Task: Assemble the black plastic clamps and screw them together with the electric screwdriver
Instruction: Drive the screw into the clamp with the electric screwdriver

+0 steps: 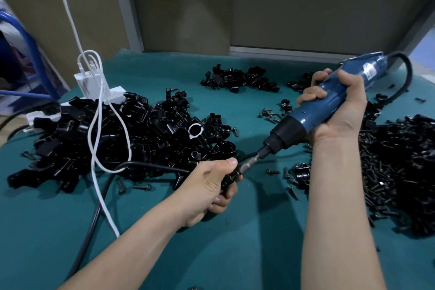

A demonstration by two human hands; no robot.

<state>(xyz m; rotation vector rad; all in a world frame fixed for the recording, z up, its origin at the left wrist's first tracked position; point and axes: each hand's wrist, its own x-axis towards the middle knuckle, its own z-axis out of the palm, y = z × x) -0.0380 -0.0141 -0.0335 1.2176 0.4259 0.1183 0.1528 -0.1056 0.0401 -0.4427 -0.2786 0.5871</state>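
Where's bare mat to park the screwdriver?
Bare mat between the forearms at the near edge, and at the back between clamp pile and small far pile. Crowded: clamp pile with cables on the left, screw heap on the right.

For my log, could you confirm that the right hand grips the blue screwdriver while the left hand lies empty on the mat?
No: the head view shows the left hand gripping a black clamp; the right hand does grip the blue screwdriver.
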